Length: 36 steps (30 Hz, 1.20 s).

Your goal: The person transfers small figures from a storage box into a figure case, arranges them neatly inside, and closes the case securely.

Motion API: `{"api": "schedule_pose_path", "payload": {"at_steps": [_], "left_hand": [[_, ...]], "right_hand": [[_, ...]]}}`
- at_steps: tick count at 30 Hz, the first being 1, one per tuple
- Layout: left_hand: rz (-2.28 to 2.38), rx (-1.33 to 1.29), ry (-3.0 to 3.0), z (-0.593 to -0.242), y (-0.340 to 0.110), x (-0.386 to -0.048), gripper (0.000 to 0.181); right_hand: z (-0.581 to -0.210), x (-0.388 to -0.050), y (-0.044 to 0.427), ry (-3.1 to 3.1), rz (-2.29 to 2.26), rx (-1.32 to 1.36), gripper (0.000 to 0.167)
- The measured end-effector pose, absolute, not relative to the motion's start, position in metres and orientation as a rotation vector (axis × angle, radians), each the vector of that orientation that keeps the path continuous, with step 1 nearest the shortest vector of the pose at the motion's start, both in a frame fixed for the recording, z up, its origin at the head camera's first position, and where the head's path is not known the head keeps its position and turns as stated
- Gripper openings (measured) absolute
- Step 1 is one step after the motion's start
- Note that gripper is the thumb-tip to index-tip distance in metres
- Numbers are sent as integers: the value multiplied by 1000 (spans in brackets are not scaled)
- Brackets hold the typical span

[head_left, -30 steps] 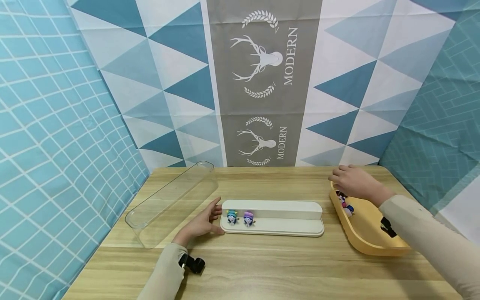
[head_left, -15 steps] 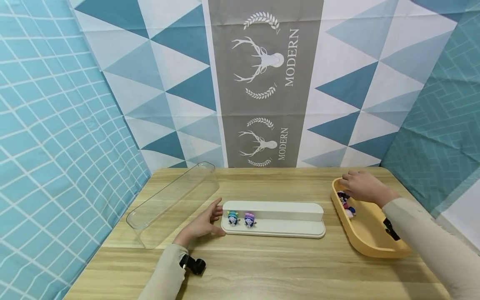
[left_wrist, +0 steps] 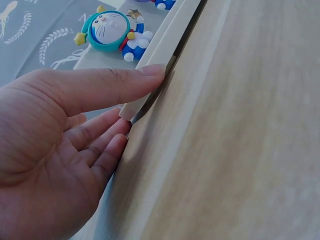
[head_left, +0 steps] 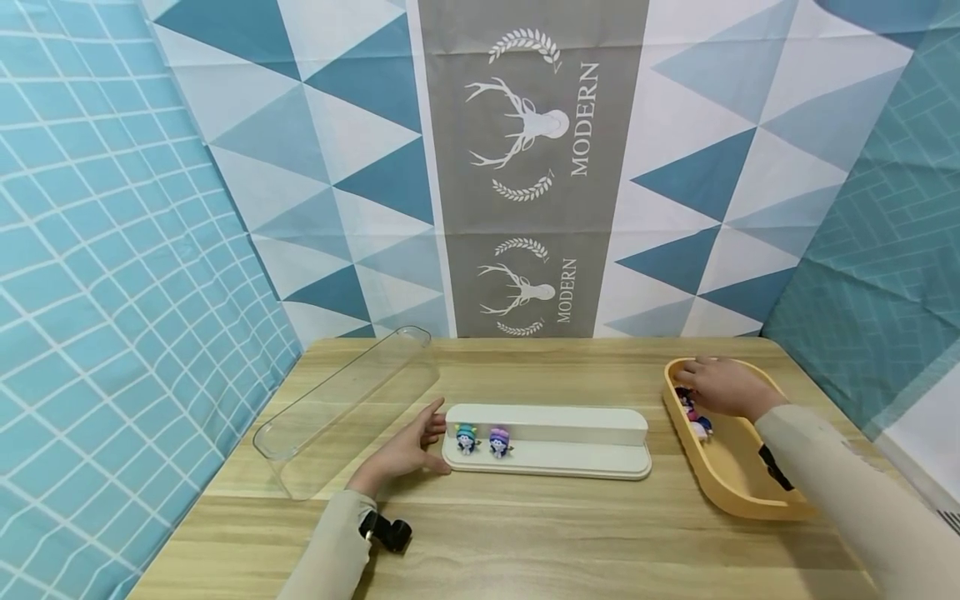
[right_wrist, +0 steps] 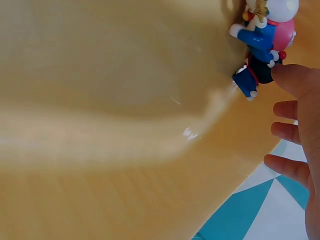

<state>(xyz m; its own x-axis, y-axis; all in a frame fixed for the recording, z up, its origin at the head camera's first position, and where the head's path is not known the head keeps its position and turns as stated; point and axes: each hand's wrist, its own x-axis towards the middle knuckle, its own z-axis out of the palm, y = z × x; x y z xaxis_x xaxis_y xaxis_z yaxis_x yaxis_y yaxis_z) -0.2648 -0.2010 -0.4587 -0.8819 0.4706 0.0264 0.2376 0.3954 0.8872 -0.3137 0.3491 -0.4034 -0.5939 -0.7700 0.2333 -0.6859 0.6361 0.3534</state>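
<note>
A white stepped display stand (head_left: 570,457) lies on the table. On its lower step, a teal-hooded figurine (head_left: 467,438) and a purple-hooded figurine (head_left: 499,442) stand near the left end. My left hand (head_left: 401,450) rests against that end with its fingers fairly straight. In the left wrist view, the thumb (left_wrist: 120,85) touches the stand's edge. My right hand (head_left: 723,386) reaches into the yellow tray (head_left: 712,479), where several figurines lie along the left wall. In the right wrist view its thumb meets a blue and black figurine (right_wrist: 260,70); the index finger is hidden, so a pinch cannot be confirmed.
A clear rectangular cover (head_left: 348,408) lies left of the stand, beyond the left forearm. The wooden table (head_left: 525,542) ends at a patterned cloth (head_left: 536,167) behind. Blue tiled cloth (head_left: 112,292) hangs at the left.
My right hand has come down from above the tray's far rim into the tray, to the figurines. My left hand stays at the stand's left end.
</note>
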Motion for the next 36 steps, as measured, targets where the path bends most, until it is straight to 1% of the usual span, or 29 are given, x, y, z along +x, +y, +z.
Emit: {"api": "schedule_pose_path", "payload": {"at_steps": [6,13,22,36], "left_hand": [[1490,624,2416,-460,-202,-265,116],[1502,652,2404,-460,-202,-266,116],[1500,631,2397,-457,-201,-265,115],[1497,633,2412,-457,-199,-264,116]], "right_hand": [[-409,-315,349,-2545,-340,1122,24],[-413,-314,350,-2570,-316,1137,18],[-420,-317,350,-2659,-307,1080,18],[-420,-313,349,-2736,-228,1049,28]]}}
